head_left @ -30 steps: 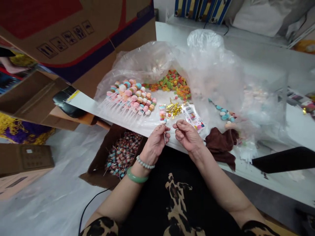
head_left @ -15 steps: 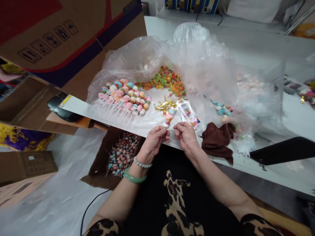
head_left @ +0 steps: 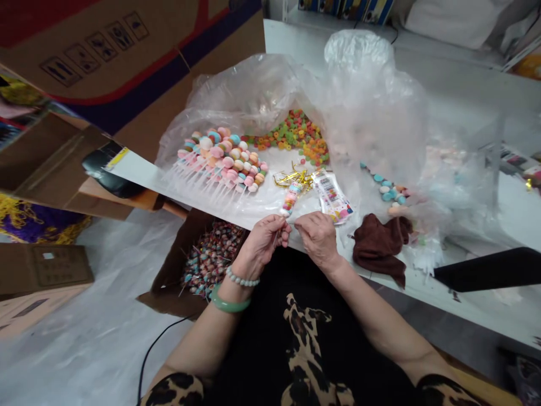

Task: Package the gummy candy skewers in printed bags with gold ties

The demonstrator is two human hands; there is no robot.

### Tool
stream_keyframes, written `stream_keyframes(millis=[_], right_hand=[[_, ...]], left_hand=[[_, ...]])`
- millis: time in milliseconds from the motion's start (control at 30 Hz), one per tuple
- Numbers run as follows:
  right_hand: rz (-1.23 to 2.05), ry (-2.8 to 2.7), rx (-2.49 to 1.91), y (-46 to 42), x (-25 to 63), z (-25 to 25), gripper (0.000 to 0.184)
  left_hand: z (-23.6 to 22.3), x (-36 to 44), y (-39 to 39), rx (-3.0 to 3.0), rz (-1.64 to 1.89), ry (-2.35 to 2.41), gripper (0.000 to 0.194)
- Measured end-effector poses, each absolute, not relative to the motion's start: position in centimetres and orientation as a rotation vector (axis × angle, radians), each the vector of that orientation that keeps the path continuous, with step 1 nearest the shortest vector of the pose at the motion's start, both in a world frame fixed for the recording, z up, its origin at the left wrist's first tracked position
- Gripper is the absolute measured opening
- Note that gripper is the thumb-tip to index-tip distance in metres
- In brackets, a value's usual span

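Note:
My left hand (head_left: 269,237) pinches the lower end of a candy skewer (head_left: 291,198), a stack of pastel and striped pieces pointing up and away from me. Close on its right, my right hand (head_left: 316,237) has thumb and fingers pressed together; what they hold, if anything, is too small to make out. Just beyond the skewer lie gold twist ties (head_left: 291,177). Printed clear packets (head_left: 332,197) rest to their right. A row of candy skewers with white sticks (head_left: 226,160) is laid out at the left on the plastic sheet.
Behind are loose gummy rings (head_left: 296,135) and a crumpled clear plastic bag (head_left: 367,96). A brown cloth (head_left: 380,242) and a black flat object (head_left: 486,269) lie right. Below the table's left edge sits a carton of small candies (head_left: 213,256). A large carton (head_left: 147,67) stands left.
My right hand has moved left, closer to my left hand and the skewer's lower end. My left hand keeps its pinch. The whole view has shifted slightly.

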State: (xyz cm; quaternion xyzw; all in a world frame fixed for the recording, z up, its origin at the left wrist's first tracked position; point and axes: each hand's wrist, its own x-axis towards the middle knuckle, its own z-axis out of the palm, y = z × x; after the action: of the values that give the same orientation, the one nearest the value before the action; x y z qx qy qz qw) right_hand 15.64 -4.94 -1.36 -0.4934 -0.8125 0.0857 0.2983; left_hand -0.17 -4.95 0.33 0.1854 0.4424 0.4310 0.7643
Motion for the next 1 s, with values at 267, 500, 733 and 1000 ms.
stream_keyframes(millis=[267,500,733,1000], right_hand=[[0.654,-1.683,-1.477,-5.6,15.3,-0.5,0.018],[0.701,-1.822,-1.423,-5.4,13.8,-0.4,0.022],[1.258,-1.309,-1.367,-4.8,15.0,-2.0,0.019],[0.932,-1.59,-1.379,-4.9,14.9,-2.1,0.026]], left_hand=[[-0.5,0.4,-5.1,0.514,1.037,1.185,0.029],[-1.5,2.3,-5.8,0.499,0.987,1.085,0.031],[-2.0,1.8,-5.6,0.478,0.935,0.976,0.035],[-1.8,2.5,-5.6,0.544,1.016,1.089,0.039]])
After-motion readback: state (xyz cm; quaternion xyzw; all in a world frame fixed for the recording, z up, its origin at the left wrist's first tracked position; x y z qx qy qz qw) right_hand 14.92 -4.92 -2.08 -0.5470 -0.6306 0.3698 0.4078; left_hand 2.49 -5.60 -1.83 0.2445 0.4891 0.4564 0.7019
